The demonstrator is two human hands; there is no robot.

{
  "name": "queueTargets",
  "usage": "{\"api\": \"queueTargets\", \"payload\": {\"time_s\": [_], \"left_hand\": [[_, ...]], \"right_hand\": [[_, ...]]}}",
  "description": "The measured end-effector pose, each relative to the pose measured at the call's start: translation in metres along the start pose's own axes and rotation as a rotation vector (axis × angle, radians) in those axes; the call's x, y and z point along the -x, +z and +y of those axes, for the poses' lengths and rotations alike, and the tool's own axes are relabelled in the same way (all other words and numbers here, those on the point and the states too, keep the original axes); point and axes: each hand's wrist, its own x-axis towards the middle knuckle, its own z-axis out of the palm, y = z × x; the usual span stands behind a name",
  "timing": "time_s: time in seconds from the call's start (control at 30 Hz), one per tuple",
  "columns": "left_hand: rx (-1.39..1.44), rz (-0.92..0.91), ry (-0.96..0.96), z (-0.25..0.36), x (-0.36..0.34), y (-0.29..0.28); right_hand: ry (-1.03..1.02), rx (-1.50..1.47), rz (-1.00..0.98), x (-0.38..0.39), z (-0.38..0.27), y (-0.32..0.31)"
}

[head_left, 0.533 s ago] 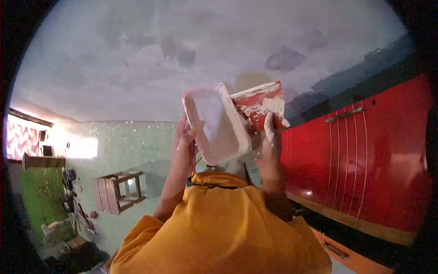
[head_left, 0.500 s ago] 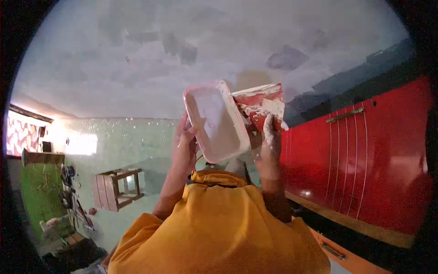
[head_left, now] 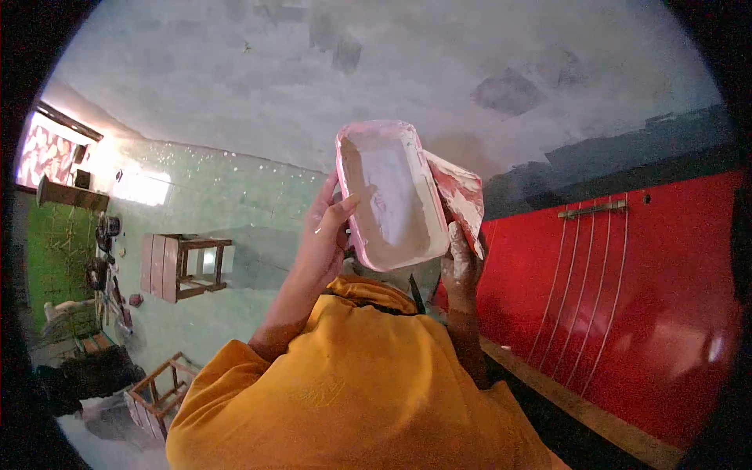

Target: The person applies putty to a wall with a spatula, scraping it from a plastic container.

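Note:
In front of my chest, a pinkish rectangular plastic tub (head_left: 411, 257) is tilted so that its inside shows, with pale filler smeared on its walls and bottom. My left hand (head_left: 325, 235) grips its left side, thumb over the rim. Against the tub's right rim lies a red putty spreader (head_left: 462, 194), its face coated with whitish filler. The lower end of the spreader is in my right hand (head_left: 462, 262), whose fingers are caked with filler and partly hidden behind the tub.
A grey wall (head_left: 235, 110) with darker patches spans the far side. To the right stands a glossy red surface (head_left: 501, 313) with pale lines. On the left, a wooden stool (head_left: 160, 266) and another wooden frame (head_left: 160, 392) stand on the greenish floor (head_left: 258, 188).
The tub has shifted slightly right and up. The spreader has turned and now sits partly behind the tub's right rim, its face more edge-on. My view has swung a little.

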Motion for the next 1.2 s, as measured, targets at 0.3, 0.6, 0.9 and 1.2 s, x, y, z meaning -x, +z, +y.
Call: {"api": "queueTargets", "payload": {"time_s": [0.3,0.6,0.9,1.2], "left_hand": [[0.053,0.059,-0.094,-0.016,0.002,0.025],[0.193,-0.023,-0.046,-0.037,0.028,0.03],[-0.521,-0.097,0.178,-0.004,0.03,0.015],[-0.918,-0.116,0.086,0.041,0.022,0.034]], "right_hand": [[-0.122,0.039,-0.259,-0.018,0.005,-0.041],[-0.216,0.917,-0.313,-0.042,0.025,-0.104],[-0.07,0.604,-0.161,-0.056,-0.091,-0.085],[-0.289,0.958,-0.299,-0.057,-0.104,-0.064]]}}
